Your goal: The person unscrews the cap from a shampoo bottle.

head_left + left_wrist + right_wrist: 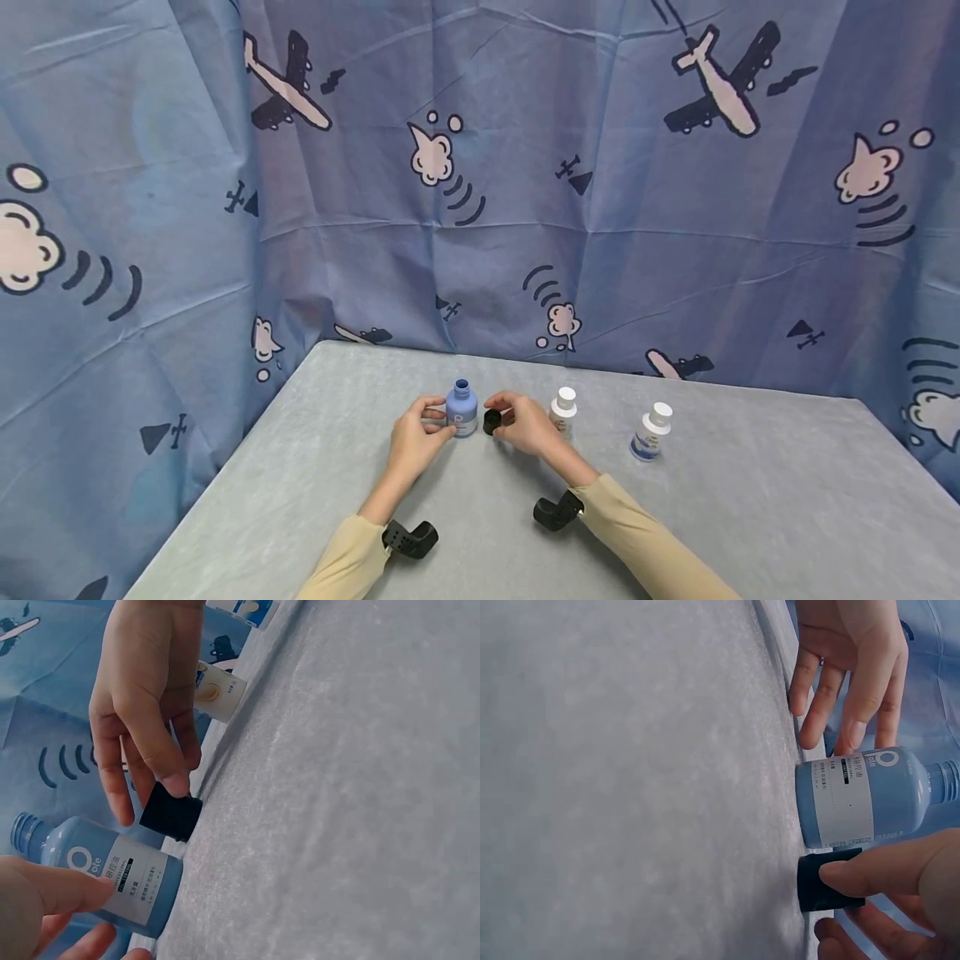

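An uncapped blue bottle (462, 410) with a white label stands upright on the table. My left hand (418, 432) holds it from the left, the thumb lying against the label in the left wrist view. Just right of the bottle, a black cap (492, 422) rests on the tabletop. My right hand (527, 422) pinches this cap between thumb and fingers. Bare screw threads show on the bottle neck (946, 782) in the right wrist view. Bottle and cap stand slightly apart.
Behind the right hand is a white bottle (563, 407), partly hidden. Farther right stands another white-capped bottle (651, 432) with a blue-and-white label. A blue patterned curtain (495, 250) hangs along the far edge of the grey table (750, 500).
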Motion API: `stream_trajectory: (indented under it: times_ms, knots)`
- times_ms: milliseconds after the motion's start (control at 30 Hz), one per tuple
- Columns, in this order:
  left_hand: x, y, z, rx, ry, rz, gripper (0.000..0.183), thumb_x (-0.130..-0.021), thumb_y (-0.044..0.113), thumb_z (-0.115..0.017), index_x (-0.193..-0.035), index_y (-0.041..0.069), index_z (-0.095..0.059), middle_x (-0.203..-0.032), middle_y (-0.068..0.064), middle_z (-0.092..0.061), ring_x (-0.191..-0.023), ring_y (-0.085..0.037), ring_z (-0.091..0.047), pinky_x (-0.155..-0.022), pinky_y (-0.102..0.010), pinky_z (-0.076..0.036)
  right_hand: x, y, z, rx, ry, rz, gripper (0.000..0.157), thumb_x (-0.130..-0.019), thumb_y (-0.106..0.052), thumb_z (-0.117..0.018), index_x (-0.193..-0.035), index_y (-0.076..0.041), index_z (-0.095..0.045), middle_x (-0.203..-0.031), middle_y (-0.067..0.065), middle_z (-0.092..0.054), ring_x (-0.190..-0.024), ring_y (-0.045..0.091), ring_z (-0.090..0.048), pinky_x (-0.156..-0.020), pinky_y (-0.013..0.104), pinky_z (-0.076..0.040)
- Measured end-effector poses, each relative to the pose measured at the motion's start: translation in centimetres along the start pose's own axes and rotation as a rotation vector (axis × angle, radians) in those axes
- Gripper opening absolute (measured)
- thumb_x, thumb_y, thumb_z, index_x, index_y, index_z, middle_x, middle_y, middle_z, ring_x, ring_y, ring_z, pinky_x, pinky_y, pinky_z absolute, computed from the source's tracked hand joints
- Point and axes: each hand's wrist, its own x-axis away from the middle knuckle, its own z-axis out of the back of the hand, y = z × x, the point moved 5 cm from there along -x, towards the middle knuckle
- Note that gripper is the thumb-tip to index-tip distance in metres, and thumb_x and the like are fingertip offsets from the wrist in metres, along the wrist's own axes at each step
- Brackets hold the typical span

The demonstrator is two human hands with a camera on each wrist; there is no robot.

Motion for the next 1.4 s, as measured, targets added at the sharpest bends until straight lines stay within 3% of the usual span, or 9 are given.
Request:
stream_trajectory:
  times_ms: [300, 667, 933, 1200, 1400]
  knots:
    - [0.5, 0.1, 0.2, -0.039, -0.036, 0.029, 0.038, -0.079, 0.011, -0.074, -0.114, 0.006, -0.064, -0.094, -0.012, -0.072, -0.076, -0.021, -0.069, -0.069, -0.032, -0.055, 1.3, -0.6, 1.1, 0.067, 0.065, 0.012, 0.038, -0.074, 0.002, -0.073, -0.109, -0.011, -0.067, -0.113, 0.01, -0.067, -0.101, 0.03, -0.065, -0.084, 0.043, -0.053]
    - [1.5, 1.9, -0.6, -0.036, -0.078, 0.064, 0.022, -0.082, 0.012, -0.068, -0.104, 0.009, -0.068, -0.09, -0.008, -0.072, -0.072, -0.014, -0.066, -0.065, -0.028, -0.051, 2.8, -1.5, 2.3, 0.065, 0.139, 0.087, 0.034, -0.077, 0.002, -0.072, -0.109, -0.011, -0.067, -0.111, 0.006, -0.066, -0.098, 0.024, -0.064, -0.077, 0.035, -0.053]
    - [1.7, 4.1, -2.2, -0.028, -0.148, -0.008, 0.023, -0.085, 0.013, -0.067, -0.107, 0.006, -0.069, -0.092, -0.008, -0.072, -0.073, -0.014, -0.066, -0.065, -0.027, -0.052, 3.8, -2.7, 4.2, 0.017, 0.265, 0.222, 0.029, -0.079, 0.001, -0.07, -0.106, -0.008, -0.067, -0.105, 0.007, -0.069, -0.09, 0.023, -0.065, -0.074, 0.04, -0.056]
    - [0.6, 5.9, -4.0, 0.001, -0.187, -0.06, 0.021, -0.088, 0.014, -0.065, -0.109, 0.011, -0.068, -0.097, -0.008, -0.072, -0.073, -0.015, -0.067, -0.059, -0.024, -0.051, 4.5, -3.0, 6.2, 0.05, 0.35, 0.296, 0.027, -0.08, 0.001, -0.071, -0.105, -0.008, -0.066, -0.103, 0.007, -0.069, -0.087, 0.022, -0.065, -0.072, 0.038, -0.056]
    - [0.0, 7.3, -5.3, 0.031, -0.221, -0.107, 0.023, -0.089, 0.016, -0.064, -0.112, 0.011, -0.067, -0.1, -0.008, -0.071, -0.081, -0.019, -0.07, -0.064, -0.025, -0.053, 5.2, -3.0, 7.3, 0.076, 0.383, 0.331, 0.027, -0.081, 0.0, -0.07, -0.106, -0.009, -0.066, -0.103, 0.006, -0.067, -0.088, 0.02, -0.064, -0.071, 0.034, -0.056]
